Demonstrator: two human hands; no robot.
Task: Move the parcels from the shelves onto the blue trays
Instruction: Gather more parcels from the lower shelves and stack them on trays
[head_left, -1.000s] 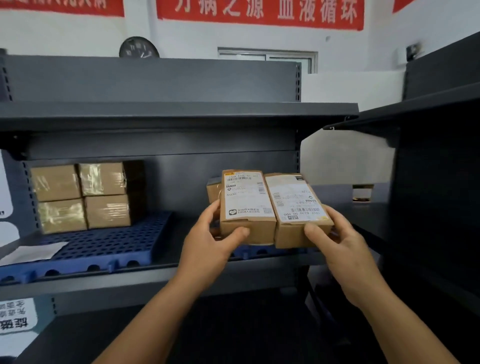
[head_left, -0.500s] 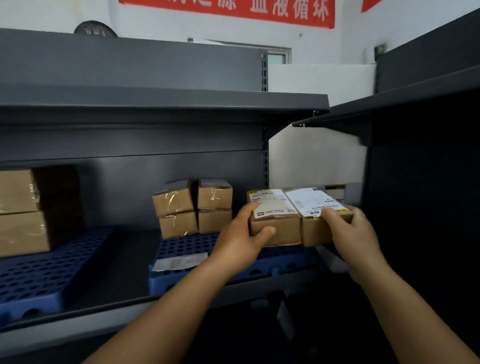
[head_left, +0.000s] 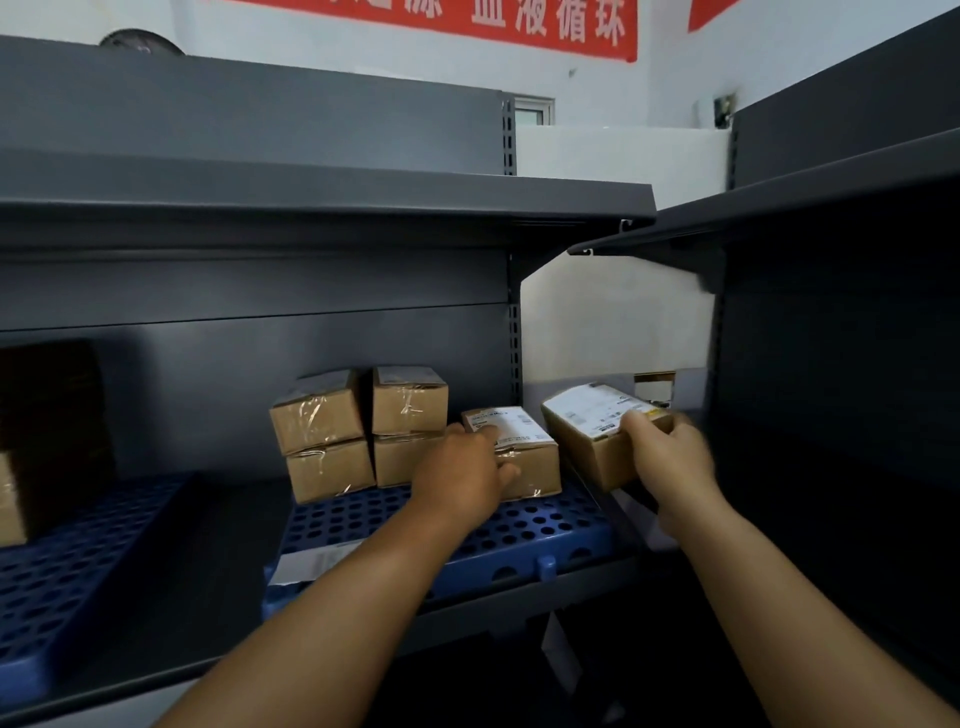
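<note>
Head view. We see the placing step under way at the middle blue tray (head_left: 519, 535), which we take as our landmark. The left hand (head_left: 467, 470) has its grip grasping a labelled parcel (head_left: 519, 452): the thumb lies along the near face and the fingers reach over the top label. This parcel sits on the tray's right rear part, just right of the stacked parcels (head_left: 363, 431). The right hand (head_left: 670, 452) holds a second labelled parcel (head_left: 592, 436), its fingers curled over the top near edge. This one is tilted and lies beyond the tray's right edge, apparently raised; whether its underside touches anything we cannot tell.

We judge that the left parcel is at or near its resting place, so the next move calls for releasing it. The right parcel would then have to come leftward and level out onto the tray's bare surface, beside or in front of the first.

Count: two hands; two parcels in hand; four plain taped parcels stacked two by two at the tray's rear; two blue trays, the second (head_left: 78, 571) well to the left, carrying further boxes (head_left: 10, 499) that the frame edge cuts off. A white paper slip (head_left: 306, 564) lies on the middle tray's near left corner.
</note>
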